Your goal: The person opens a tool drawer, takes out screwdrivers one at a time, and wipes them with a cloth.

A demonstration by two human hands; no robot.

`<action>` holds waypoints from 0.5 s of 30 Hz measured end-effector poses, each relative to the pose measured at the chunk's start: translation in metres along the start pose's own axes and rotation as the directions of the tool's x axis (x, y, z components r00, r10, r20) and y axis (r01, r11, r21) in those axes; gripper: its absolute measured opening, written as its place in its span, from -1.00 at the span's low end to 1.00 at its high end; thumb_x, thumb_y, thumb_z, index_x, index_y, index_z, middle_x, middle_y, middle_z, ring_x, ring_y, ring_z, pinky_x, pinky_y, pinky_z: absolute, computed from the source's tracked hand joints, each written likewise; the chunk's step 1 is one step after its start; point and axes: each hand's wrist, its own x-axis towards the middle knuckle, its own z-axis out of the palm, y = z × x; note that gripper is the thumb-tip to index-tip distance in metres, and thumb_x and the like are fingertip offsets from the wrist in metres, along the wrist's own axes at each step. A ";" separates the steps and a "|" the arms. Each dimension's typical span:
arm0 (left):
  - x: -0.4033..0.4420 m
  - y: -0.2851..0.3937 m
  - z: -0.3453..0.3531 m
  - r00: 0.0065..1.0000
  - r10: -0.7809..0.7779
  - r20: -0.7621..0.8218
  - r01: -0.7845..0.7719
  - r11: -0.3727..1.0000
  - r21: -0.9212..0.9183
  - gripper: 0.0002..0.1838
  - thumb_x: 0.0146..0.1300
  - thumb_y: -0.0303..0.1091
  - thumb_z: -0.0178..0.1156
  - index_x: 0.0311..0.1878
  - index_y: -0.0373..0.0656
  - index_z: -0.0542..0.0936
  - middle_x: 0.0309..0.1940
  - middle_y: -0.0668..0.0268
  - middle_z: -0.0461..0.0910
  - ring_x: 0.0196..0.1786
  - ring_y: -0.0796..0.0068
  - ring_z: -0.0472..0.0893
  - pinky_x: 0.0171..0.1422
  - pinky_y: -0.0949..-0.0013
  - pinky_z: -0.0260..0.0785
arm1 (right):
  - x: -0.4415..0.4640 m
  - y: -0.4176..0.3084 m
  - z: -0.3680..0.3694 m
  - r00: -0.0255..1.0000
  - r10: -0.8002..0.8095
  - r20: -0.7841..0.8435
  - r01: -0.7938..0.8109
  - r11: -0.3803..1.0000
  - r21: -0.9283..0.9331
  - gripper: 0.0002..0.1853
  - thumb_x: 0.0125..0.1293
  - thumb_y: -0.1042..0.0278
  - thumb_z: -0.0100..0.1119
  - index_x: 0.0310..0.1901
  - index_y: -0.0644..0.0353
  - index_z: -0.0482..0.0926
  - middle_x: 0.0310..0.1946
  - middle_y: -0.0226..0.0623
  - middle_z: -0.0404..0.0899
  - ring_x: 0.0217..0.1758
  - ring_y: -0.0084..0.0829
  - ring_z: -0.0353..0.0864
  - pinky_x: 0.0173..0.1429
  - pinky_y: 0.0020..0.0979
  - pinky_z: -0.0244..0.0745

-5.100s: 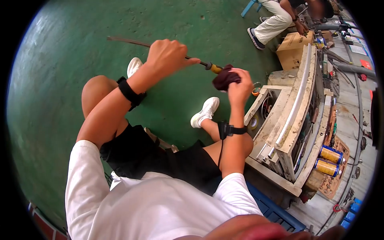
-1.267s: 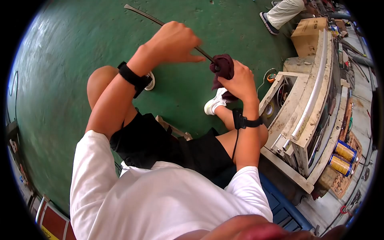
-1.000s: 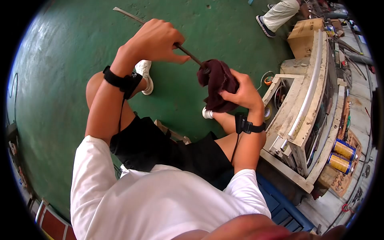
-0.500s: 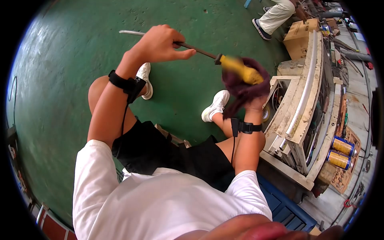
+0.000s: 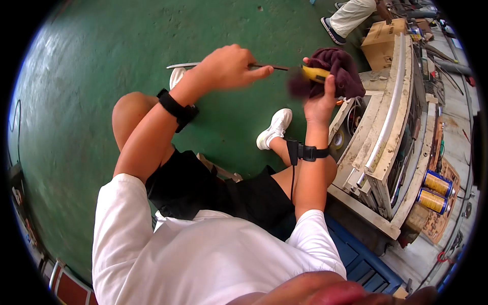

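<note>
My left hand (image 5: 229,66) is closed around the dark shaft of a long yellow-handled tool (image 5: 274,67), thumb along it. The tool's pale, tapered end sticks out to the left, past my wrist; its exact kind is unclear. On the right, my right hand (image 5: 319,101) grips a dark maroon rag (image 5: 344,71) bunched around the yellow handle (image 5: 316,74). The thumb and a fingertip show beside the handle, while the cloth hides the other fingers. Both hands hold the tool above the green floor, over my feet.
A worn, pale wooden rack (image 5: 378,157) with tools inside stands at my right. Beyond it are two blue-and-yellow cans (image 5: 434,193), a cardboard box (image 5: 384,43) and a blue plastic surface (image 5: 361,254). Another person's leg (image 5: 351,20) shows at the top right.
My left hand has moved right and slightly down along with the tool. My right hand has turned, and the rag has shifted up and right, covering more of the yellow handle.
</note>
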 end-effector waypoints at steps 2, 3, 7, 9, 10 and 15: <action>0.003 -0.012 0.000 0.975 0.052 -0.215 -0.030 0.994 0.107 -0.24 0.36 0.33 0.08 -0.49 -0.32 0.67 -0.80 0.10 0.36 -0.69 0.08 0.41 -0.53 0.12 0.29 | 0.001 -0.013 0.005 0.996 -0.025 0.085 0.015 0.993 0.121 -0.18 0.35 -0.22 0.20 0.44 0.21 0.29 0.39 -0.06 0.38 0.38 -0.09 0.45 0.51 -0.07 0.27; 0.003 -0.017 0.000 0.976 0.049 -0.213 -0.027 0.994 0.104 -0.24 0.36 0.33 0.08 -0.49 -0.32 0.67 -0.80 0.10 0.36 -0.69 0.08 0.41 -0.53 0.12 0.29 | 0.003 -0.017 0.005 0.998 -0.036 0.047 0.025 0.975 0.219 -0.16 0.35 -0.26 0.16 0.45 0.21 0.29 0.40 -0.12 0.38 0.44 -0.09 0.36 0.55 -0.09 0.18; 0.001 -0.016 -0.013 0.970 -0.122 -0.211 0.174 0.953 0.248 -0.23 0.29 0.38 0.11 -0.56 -0.27 0.67 -0.83 0.17 0.34 -0.69 0.11 0.42 -0.54 0.14 0.29 | 0.005 -0.022 0.000 0.998 0.047 0.032 -0.056 0.904 0.423 -0.28 0.41 -0.15 0.12 0.42 0.19 0.32 0.38 -0.25 0.41 0.46 -0.17 0.33 0.55 -0.13 0.14; 0.000 -0.017 -0.009 0.974 -0.100 -0.201 0.157 0.944 0.290 -0.24 0.29 0.37 0.11 -0.56 -0.26 0.67 -0.84 0.18 0.33 -0.70 0.12 0.41 -0.55 0.16 0.29 | 0.005 -0.016 -0.001 0.996 0.073 -0.055 -0.047 0.923 0.381 -0.34 0.42 -0.05 0.16 0.41 0.17 0.34 0.36 -0.28 0.42 0.45 -0.20 0.35 0.52 -0.15 0.19; -0.002 -0.015 -0.008 0.976 -0.105 -0.192 0.158 0.945 0.288 -0.24 0.29 0.37 0.11 -0.56 -0.26 0.67 -0.84 0.18 0.33 -0.70 0.12 0.41 -0.55 0.16 0.29 | 0.004 -0.009 -0.001 0.994 -0.024 -0.110 0.038 0.991 0.129 -0.40 0.41 0.08 0.21 0.39 0.15 0.36 0.34 -0.28 0.43 0.42 -0.26 0.38 0.48 -0.21 0.25; -0.006 -0.009 -0.004 0.974 -0.028 -0.223 0.108 0.929 0.353 -0.27 0.26 0.35 0.11 -0.56 -0.23 0.70 -0.75 0.09 0.50 -0.57 -0.01 0.59 -0.42 0.12 0.49 | 0.007 -0.015 -0.018 0.987 -0.110 0.117 0.161 0.646 -0.746 -0.54 0.31 0.24 0.43 0.16 0.25 0.55 0.18 -0.24 0.53 0.16 -0.40 0.58 0.22 -0.39 0.44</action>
